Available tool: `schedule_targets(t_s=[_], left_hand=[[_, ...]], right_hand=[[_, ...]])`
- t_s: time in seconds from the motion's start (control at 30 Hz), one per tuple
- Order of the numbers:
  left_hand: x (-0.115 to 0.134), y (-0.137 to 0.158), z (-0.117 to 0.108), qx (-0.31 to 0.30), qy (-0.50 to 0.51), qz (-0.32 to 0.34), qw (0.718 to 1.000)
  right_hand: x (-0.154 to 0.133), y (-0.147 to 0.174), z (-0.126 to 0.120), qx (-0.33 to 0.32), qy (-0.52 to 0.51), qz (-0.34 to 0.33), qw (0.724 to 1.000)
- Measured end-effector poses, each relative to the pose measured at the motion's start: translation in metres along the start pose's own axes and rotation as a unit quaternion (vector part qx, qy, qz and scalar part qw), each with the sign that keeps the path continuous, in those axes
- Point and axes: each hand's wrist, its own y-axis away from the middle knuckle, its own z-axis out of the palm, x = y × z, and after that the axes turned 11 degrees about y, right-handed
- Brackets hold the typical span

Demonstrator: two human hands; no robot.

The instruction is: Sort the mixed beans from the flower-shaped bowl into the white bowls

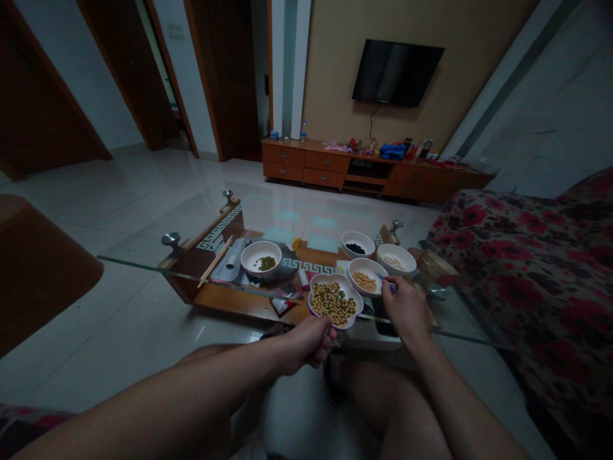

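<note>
My left hand is closed on the near rim of a flower-shaped white bowl with a purple edge. Yellow soybeans mixed with small green beans fill this bowl. My right hand is closed on slim blue tweezers; their tips point over a round white bowl of soybeans. Behind it stands a bowl of black beans. To its right, a bowl holds pale pieces too small to name. Farther left, a white bowl contains green beans.
Bowls rest on a glass-topped coffee table. Wooden chopsticks lie at the left, beside papers and a plastic bag. A flowered sofa flanks the right side. A low TV cabinet lines the far wall.
</note>
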Motion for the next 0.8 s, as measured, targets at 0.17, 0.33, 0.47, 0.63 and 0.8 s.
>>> schedule_targets(t_s=[0.17,0.33,0.47,0.63,0.8], left_hand=[[0.001,0.001,0.001,-0.002,0.006,-0.002,1.0],[0.001,0.001,0.002,0.009,0.001,-0.002,1.0],[0.002,0.002,0.003,0.013,-0.005,-0.002,1.0],[0.004,0.006,0.005,0.012,-0.003,-0.005,1.0],[0.002,0.003,0.003,0.017,-0.004,0.0,1.0]], right_hand=[[-0.003,0.004,0.003,-0.008,-0.088,-0.103,0.991],[-0.01,0.01,-0.001,-0.072,-0.088,-0.178,0.977],[-0.013,0.013,-0.003,-0.108,-0.057,-0.187,0.975],[-0.017,0.014,0.0,-0.131,-0.032,-0.195,0.971],[-0.023,0.013,0.001,-0.141,-0.007,-0.205,0.969]])
